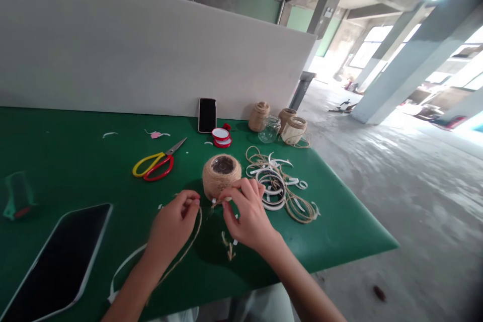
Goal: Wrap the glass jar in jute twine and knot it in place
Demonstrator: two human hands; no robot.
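A glass jar wrapped in jute twine [221,177] lies on its side on the green table [75,156], its mouth facing up toward me. My right hand [247,214] pinches a short bit of twine at the jar's near lower edge. My left hand [173,226] is closed on a strand of jute twine [188,244] that loops down from its fingers toward the table's front edge. The two hands are close together just in front of the jar.
Yellow and red scissors [156,163] lie left of the jar. A tangle of twine and white strips [279,186] lies to the right. A phone [207,115], red tape rolls [221,137], a bare glass jar [269,129] and wrapped jars [294,130] stand at the back. A tablet [56,259] lies at the front left.
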